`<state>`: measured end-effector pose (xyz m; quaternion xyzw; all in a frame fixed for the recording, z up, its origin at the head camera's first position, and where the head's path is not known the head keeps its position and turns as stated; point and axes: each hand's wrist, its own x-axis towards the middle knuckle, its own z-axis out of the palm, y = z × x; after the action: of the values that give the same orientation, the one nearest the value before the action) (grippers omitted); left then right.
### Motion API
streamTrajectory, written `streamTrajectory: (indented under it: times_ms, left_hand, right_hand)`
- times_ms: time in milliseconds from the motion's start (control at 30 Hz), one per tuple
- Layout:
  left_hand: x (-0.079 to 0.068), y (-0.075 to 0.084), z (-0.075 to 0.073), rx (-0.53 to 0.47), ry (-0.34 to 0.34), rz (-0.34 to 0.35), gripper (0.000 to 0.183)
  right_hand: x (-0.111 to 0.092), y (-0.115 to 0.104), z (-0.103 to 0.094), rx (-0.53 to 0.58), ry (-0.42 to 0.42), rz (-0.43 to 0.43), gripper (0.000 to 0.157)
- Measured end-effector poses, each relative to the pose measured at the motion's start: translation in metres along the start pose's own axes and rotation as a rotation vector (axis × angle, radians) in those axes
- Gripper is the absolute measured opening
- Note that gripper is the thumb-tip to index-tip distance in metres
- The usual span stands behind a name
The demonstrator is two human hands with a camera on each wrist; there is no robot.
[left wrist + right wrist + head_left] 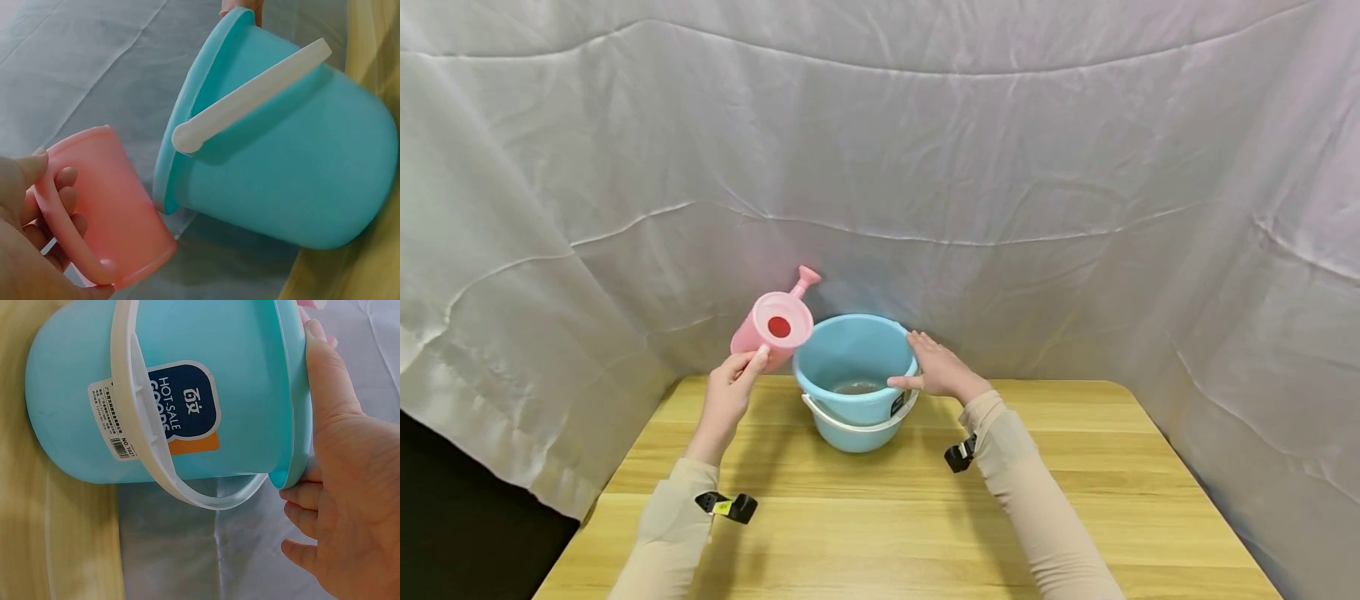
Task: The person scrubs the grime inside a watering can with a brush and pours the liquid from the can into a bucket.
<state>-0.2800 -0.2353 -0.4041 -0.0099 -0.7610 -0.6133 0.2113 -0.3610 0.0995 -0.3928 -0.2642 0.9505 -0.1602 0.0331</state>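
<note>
In the head view, a pink watering can (747, 337) is held up at the left of a light-blue bucket (856, 437). My left hand (728, 392) grips its handle (62, 231), the fingers curled round it. The can's spout (805, 282) points away toward the back, and its round top opening faces up. Upright on the table stands the bucket, its white carrying handle (857, 427) hanging down in front. Something clear and shiny, perhaps water, lies at its bottom. My right hand (946, 372) rests on the bucket's right rim with fairly straight, spread fingers.
The bucket stands near the far edge of a light wooden table (880, 517). Grey cloth (970, 167) hangs behind and at both sides. A label (187, 403) is on the bucket's side. Small black cameras (959, 457) are strapped to both wrists.
</note>
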Motion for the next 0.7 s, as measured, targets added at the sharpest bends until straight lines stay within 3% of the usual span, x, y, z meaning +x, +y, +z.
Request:
streamTrajectory:
  times_ms: [133, 700]
  left_hand:
    - [-0.009, -0.004, -0.002, -0.071, 0.035, -0.073, 0.041]
    - [-0.036, -0.027, -0.008, -0.239, 0.168, -0.216, 0.040]
  right_hand:
    - [0.001, 0.001, 0.000, 0.003, 0.004, -0.001, 0.104]
    - [0.000, 0.003, 0.002, 0.007, 0.008, 0.000, 0.104]
